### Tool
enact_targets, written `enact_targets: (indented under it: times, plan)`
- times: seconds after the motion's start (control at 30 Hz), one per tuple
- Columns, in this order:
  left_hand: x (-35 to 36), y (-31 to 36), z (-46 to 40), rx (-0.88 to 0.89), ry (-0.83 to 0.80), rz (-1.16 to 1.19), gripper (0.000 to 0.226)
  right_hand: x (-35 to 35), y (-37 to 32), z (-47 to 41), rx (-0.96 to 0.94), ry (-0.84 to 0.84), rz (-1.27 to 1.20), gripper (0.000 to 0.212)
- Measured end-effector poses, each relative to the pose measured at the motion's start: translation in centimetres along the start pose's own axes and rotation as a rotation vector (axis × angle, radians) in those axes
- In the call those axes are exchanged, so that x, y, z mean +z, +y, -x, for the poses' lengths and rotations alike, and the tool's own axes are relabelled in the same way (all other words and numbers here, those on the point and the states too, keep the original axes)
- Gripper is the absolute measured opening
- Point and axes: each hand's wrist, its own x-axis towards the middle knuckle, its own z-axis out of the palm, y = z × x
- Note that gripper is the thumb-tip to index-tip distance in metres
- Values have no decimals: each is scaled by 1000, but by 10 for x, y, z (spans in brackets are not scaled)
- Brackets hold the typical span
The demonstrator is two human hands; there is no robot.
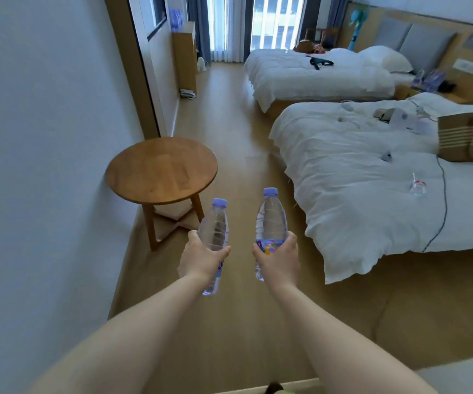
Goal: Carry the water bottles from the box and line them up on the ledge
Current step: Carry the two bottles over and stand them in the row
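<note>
Two clear plastic water bottles with pale purple caps are held out in the lower middle of the frame, above the wooden floor (229, 115). The left bottle (214, 227) leans a little to the right, and the right bottle (270, 220) stands nearly upright and shows a colourful label band. Both look clear inside; how full they are I cannot tell.

Both bare forearms reach forward from the bottom edge, almost parallel. The left hand (201, 258) grips its bottle around the lower half, thumb on the right side and fingers curled around the left. The right hand (279, 260) grips its bottle at the label, fingers closed around it.

A round wooden counter (161, 169) stands at the centre left beside the wall. Two beds (352, 172) with white covers fill the right side. In the upper left, more bottles (176, 19) stand on a wooden ledge (184, 52) near the window.
</note>
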Motion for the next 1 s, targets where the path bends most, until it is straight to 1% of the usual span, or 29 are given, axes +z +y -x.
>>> enact_targets:
  times: [0.13, 0.23, 0.37, 0.5, 0.57, 0.7, 0.77, 0.87, 1.0]
  plan:
    - [15, 6, -58, -73, -5, -16, 65, 28, -12, -62, -28, -29, 17, 79]
    - [36, 20, -113, -158, 11, 23, 62, 53, -22, -123, -63, -71, 31, 78]
    - [62, 63, -200, -270, 60, 147, 61, 82, -42, -217, -89, -123, 56, 77]
    - [76, 119, -282, -325, 131, 235, 64, 103, -72, -311, -112, -171, 59, 79]
    - [80, 141, -318, -313, 158, 262, 65, 109, -88, -352, -127, -193, 57, 79]
    - [89, 175, -385, -291, 203, 214, 64, 123, -111, -427, -149, -201, 28, 79]
    - [97, 188, -423, -277, 198, 218, 62, 134, -120, -467, -156, -204, 19, 78]
    - [113, 205, -488, -255, 177, 201, 65, 155, -133, -530, -157, -200, 12, 78]
    - [138, 235, -592, -229, 162, 221, 67, 193, -155, -627, -157, -171, 28, 81]
